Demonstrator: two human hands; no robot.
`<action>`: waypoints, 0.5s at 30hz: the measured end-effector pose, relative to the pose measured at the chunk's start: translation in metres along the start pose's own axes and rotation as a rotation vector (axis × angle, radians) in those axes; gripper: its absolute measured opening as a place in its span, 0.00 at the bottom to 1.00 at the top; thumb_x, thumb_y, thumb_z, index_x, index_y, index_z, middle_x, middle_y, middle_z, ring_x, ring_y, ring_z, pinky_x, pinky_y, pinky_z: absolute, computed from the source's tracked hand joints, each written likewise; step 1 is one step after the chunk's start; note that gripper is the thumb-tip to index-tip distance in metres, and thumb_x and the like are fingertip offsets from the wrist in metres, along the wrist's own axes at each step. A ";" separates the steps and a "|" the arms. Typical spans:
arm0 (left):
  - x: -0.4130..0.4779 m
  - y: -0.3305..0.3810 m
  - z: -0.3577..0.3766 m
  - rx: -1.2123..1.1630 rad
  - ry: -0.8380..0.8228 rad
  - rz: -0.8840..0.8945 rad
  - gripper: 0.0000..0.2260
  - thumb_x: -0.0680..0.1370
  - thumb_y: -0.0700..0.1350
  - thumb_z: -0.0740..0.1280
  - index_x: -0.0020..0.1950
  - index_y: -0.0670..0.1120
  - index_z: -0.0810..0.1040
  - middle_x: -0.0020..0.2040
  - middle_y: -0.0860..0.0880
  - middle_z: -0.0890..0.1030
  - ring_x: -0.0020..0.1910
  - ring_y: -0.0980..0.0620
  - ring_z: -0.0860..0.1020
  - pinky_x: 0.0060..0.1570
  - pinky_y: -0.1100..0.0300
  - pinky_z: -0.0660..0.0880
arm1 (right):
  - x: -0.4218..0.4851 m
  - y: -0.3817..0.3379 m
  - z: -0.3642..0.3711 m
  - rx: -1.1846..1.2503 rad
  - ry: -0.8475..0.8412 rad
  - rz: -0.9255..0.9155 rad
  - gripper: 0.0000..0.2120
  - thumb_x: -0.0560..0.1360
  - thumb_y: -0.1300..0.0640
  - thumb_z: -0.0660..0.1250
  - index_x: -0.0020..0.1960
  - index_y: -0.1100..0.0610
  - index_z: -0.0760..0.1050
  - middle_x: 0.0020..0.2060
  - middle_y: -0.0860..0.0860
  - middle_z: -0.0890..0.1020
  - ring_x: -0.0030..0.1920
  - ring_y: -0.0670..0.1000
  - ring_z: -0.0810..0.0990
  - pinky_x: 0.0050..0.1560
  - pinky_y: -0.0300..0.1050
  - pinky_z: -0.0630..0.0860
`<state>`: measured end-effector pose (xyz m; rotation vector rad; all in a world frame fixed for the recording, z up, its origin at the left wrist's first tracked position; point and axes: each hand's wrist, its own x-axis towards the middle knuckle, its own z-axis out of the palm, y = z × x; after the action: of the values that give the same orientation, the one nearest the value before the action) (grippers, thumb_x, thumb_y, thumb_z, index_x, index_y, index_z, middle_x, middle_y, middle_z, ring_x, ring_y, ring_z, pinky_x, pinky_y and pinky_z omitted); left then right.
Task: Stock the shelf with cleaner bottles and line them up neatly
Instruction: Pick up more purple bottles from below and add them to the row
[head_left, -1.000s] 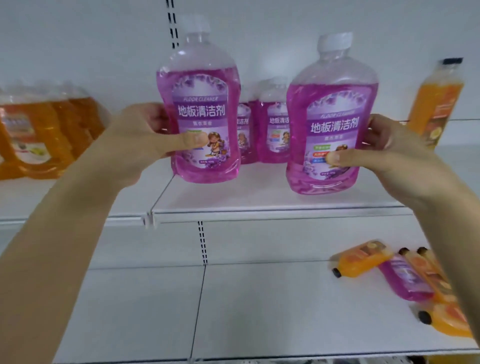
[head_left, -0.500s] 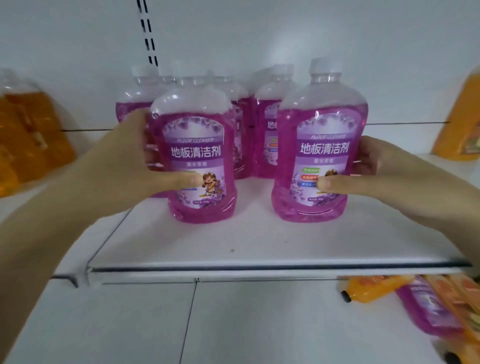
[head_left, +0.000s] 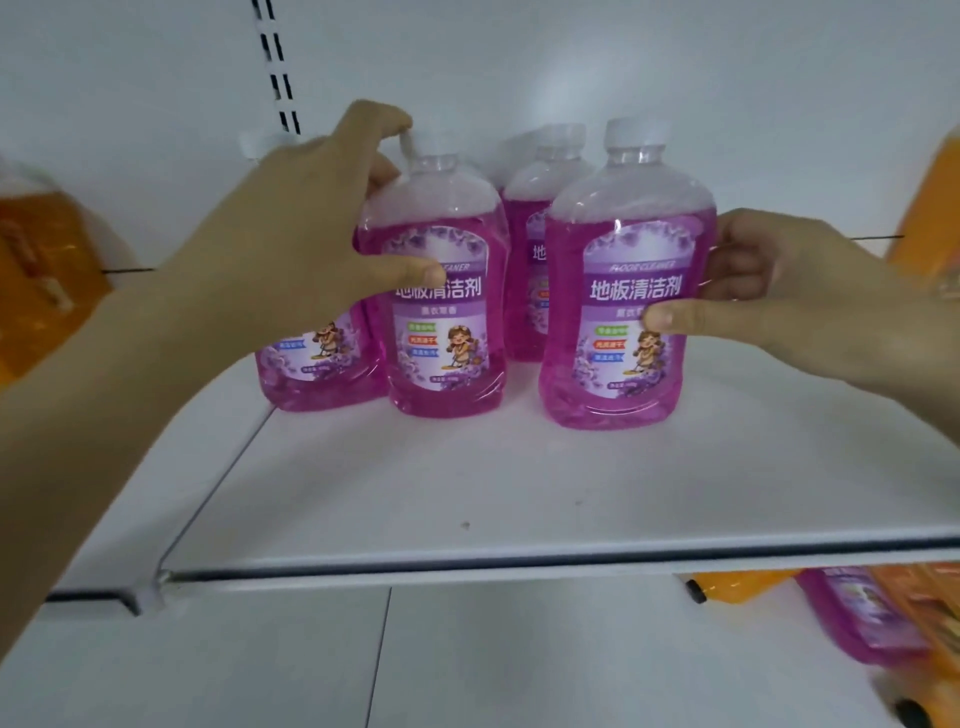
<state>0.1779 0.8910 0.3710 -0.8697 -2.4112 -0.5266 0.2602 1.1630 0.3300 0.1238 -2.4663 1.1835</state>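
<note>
peeking out behind, half-hidden rear bottle (head_left: 521, 312)

The left front bottle (head_left: 449, 358) and right front bottle (head_left: 613, 379), purple and white-capped, stand upright on the shelf (head_left: 467, 493); rear bottles (head_left: 522, 312) stand behind, nearer its back edge.

Blurred orange plastic bottles (head_left: 47, 291) standing far left; tall orange bottle (head_left: 930, 208) at right edge; black-capped orange bottle (head_left: 737, 587) lying lower right.
</note>
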 end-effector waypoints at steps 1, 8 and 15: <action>0.003 -0.001 0.001 0.018 0.002 0.005 0.41 0.62 0.59 0.70 0.71 0.49 0.60 0.63 0.46 0.75 0.55 0.49 0.73 0.50 0.57 0.65 | 0.005 -0.006 -0.002 -0.032 0.010 0.000 0.29 0.50 0.39 0.74 0.49 0.48 0.75 0.42 0.46 0.85 0.41 0.44 0.84 0.50 0.47 0.80; 0.011 -0.007 0.009 0.037 0.007 0.021 0.43 0.60 0.61 0.68 0.72 0.46 0.59 0.62 0.44 0.76 0.58 0.43 0.74 0.52 0.55 0.65 | 0.025 -0.006 0.019 -0.152 -0.005 -0.034 0.30 0.56 0.40 0.70 0.55 0.52 0.71 0.47 0.47 0.81 0.46 0.47 0.82 0.53 0.46 0.77; 0.006 -0.010 0.011 0.027 0.020 0.051 0.46 0.61 0.64 0.65 0.74 0.47 0.57 0.65 0.43 0.74 0.61 0.43 0.73 0.66 0.48 0.62 | 0.029 0.005 0.028 -0.149 0.055 -0.088 0.27 0.67 0.46 0.71 0.61 0.55 0.70 0.49 0.46 0.80 0.48 0.46 0.80 0.51 0.40 0.75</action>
<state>0.1636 0.8923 0.3645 -0.9074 -2.3663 -0.4801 0.2231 1.1476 0.3217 0.1538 -2.4638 0.9514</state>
